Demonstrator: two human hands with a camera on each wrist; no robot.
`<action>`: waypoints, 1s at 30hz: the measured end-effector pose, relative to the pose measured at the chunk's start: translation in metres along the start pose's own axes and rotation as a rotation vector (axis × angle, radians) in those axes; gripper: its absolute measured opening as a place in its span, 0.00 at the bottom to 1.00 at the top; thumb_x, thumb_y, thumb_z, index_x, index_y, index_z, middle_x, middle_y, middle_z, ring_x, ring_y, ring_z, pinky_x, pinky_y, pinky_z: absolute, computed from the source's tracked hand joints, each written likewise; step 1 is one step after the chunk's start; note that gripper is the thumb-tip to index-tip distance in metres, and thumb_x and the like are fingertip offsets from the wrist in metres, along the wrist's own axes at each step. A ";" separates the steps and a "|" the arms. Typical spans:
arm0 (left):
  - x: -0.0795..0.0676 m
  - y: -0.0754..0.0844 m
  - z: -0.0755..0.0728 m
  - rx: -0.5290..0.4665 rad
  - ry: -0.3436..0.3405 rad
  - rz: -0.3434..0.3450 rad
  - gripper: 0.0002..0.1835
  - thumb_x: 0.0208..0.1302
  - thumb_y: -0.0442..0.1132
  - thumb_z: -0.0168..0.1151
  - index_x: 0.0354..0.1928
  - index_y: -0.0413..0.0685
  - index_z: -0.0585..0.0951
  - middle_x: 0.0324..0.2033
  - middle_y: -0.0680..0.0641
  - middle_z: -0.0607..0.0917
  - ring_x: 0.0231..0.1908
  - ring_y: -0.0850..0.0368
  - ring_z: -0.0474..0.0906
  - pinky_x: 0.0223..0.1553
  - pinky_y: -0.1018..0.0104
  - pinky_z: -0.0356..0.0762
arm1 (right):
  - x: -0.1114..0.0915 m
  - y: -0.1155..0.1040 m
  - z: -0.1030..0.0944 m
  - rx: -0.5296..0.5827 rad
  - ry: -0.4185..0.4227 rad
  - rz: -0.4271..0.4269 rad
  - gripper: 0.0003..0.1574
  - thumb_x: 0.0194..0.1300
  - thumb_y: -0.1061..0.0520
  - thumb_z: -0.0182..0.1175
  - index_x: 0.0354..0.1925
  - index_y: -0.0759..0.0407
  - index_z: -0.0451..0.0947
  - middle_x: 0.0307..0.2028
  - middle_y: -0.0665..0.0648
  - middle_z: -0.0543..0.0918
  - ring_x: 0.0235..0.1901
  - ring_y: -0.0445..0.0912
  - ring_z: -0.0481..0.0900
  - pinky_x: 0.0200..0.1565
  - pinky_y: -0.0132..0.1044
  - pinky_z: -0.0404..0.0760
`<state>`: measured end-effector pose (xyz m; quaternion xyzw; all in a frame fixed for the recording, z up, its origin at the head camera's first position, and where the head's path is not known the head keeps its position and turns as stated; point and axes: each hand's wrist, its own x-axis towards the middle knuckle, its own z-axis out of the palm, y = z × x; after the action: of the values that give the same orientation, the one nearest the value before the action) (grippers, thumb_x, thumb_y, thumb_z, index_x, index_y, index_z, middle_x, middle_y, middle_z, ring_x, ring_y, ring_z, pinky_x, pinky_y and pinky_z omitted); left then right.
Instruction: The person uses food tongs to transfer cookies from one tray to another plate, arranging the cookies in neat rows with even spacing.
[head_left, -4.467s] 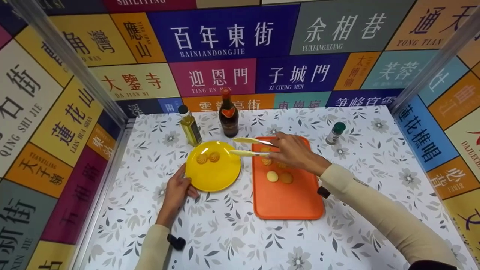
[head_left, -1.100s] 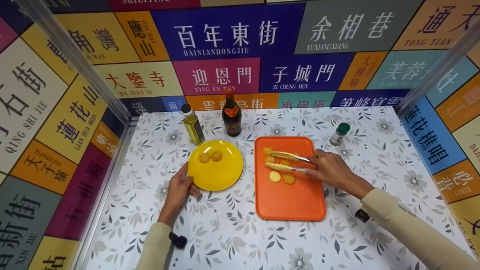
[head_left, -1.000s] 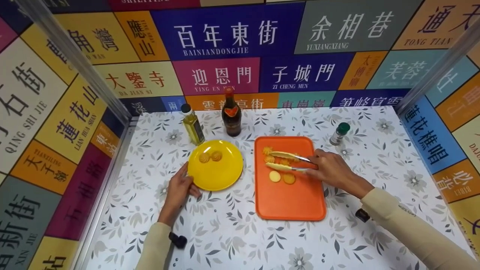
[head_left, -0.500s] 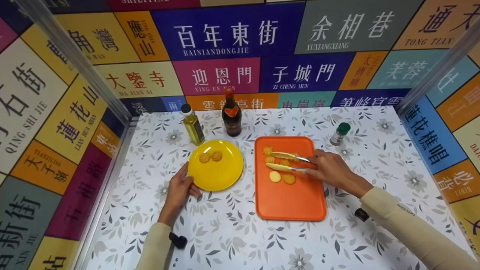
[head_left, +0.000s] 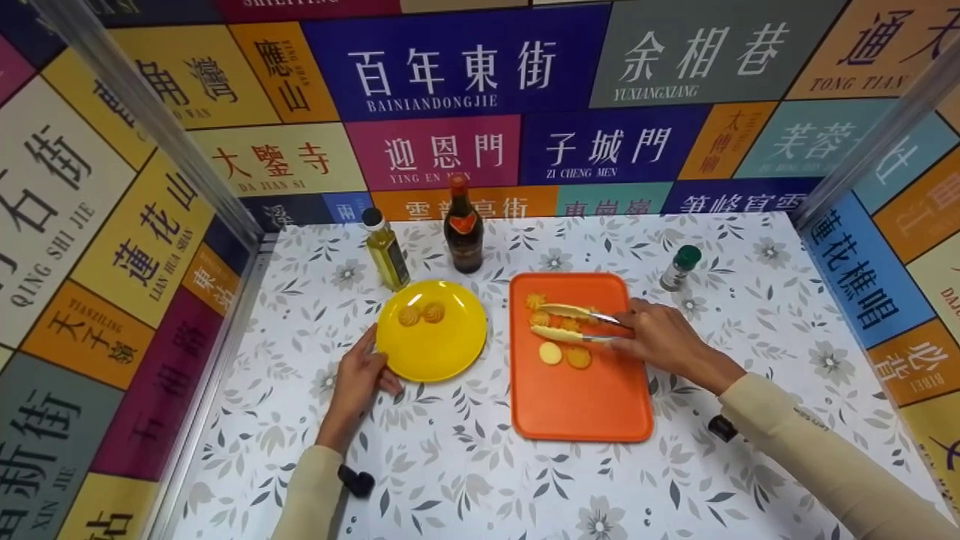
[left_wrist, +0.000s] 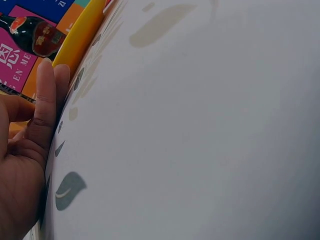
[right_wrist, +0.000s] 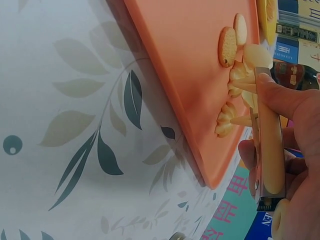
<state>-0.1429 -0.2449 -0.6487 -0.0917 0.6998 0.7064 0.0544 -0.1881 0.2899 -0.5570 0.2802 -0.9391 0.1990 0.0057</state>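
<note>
Plate (head_left: 435,356): two cookies (head_left: 433,312), eleven o'clock; tray (head_left: 577,405): several apparently outstanding. Straight-fingered left hand (head_left: 362,373) at plate's eight o'clock; right hand (head_left: 664,334) grips tongs (head_left: 556,334).

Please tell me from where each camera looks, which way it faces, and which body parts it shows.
Head: worn on the head, facing forward and down at the table, plate and tray; both sleeves, the left hand and right hand show.
Left wrist: worn there, looking along the table toward the plate and dark bottle; left hand shows.
Right wrist: worn there, looking across the tray toward the tongs; right hand shows, holding them.
Head and right wrist share the tongs.
</note>
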 end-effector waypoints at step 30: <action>0.000 -0.002 -0.002 0.001 -0.003 0.009 0.35 0.83 0.33 0.55 0.87 0.53 0.63 0.27 0.30 0.88 0.21 0.47 0.87 0.27 0.58 0.92 | -0.001 0.001 0.003 -0.008 0.059 -0.057 0.24 0.65 0.53 0.81 0.53 0.67 0.91 0.34 0.55 0.77 0.28 0.46 0.74 0.29 0.37 0.73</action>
<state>-0.1424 -0.2465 -0.6508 -0.0876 0.7004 0.7064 0.0524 -0.1873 0.2898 -0.5601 0.3007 -0.9309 0.2034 0.0403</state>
